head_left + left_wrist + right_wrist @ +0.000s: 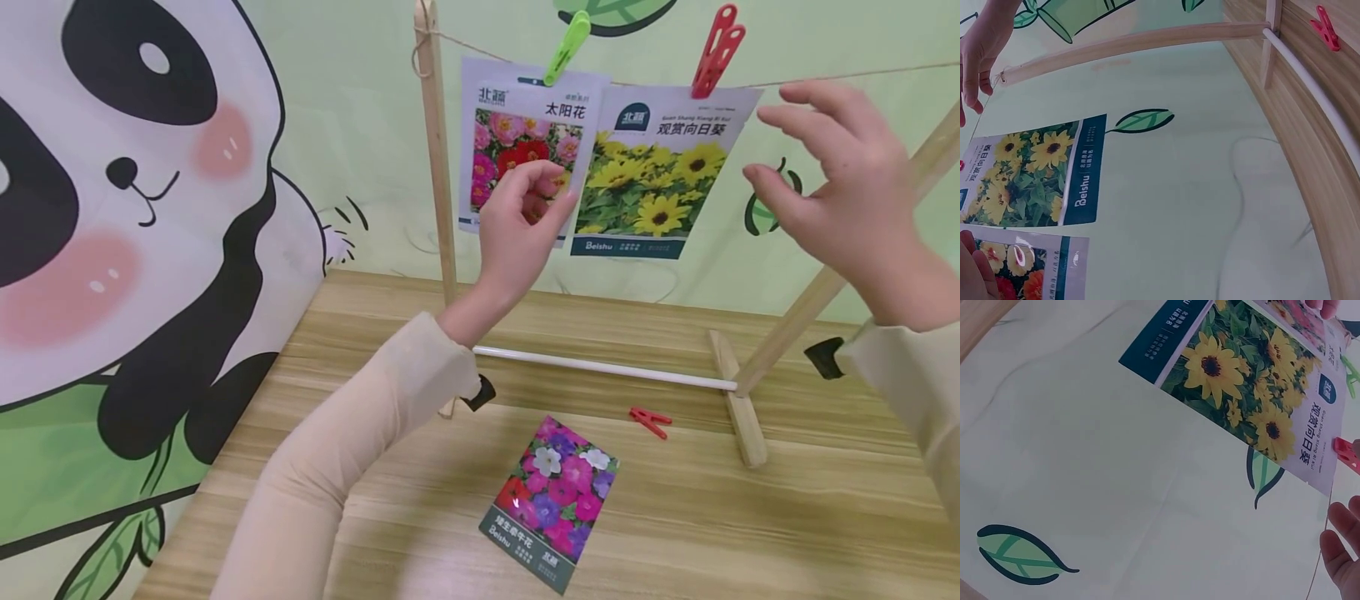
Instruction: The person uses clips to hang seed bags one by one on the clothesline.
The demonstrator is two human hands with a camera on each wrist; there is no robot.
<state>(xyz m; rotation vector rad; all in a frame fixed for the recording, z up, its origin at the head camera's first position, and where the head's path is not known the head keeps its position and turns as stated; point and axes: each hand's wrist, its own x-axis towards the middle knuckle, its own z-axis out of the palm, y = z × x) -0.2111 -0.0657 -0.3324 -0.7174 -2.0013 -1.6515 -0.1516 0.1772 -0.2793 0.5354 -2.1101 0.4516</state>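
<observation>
Just beside the right hand (855, 167), the sunflower packet (663, 179) is hung from the string (922, 68) by a red peg (705, 79). Its top right corner is met from the right by the fingertips of that hand, which are kept apart from the thumb; nothing is seen pinched between them, and whether the corner is touched cannot be told. The packet's long axis is slanted, its lower end carried toward the left. Along its left edge it is bordered by the pink flower packet (528, 137), which is held up by a green peg (567, 48). This second packet is partly covered, in the head view, by the left hand (514, 229), whose fingers are loosely bent toward the thumb with a gap left between; nothing is seen gripped there, and contact with the packet cannot be made out.

Of the two hung packets, then, the sunflower one is better placed for the right hand and the pink one for the left. Farther out, a loose packet (553, 504) is laid face up on the table (420, 517), well below both hands, its long axis pointed from near left to far right; by judgement it is reached more easily by the left. Beyond its right edge a spare red peg (647, 419) is found, on the near side of the white rod (607, 367).
</observation>
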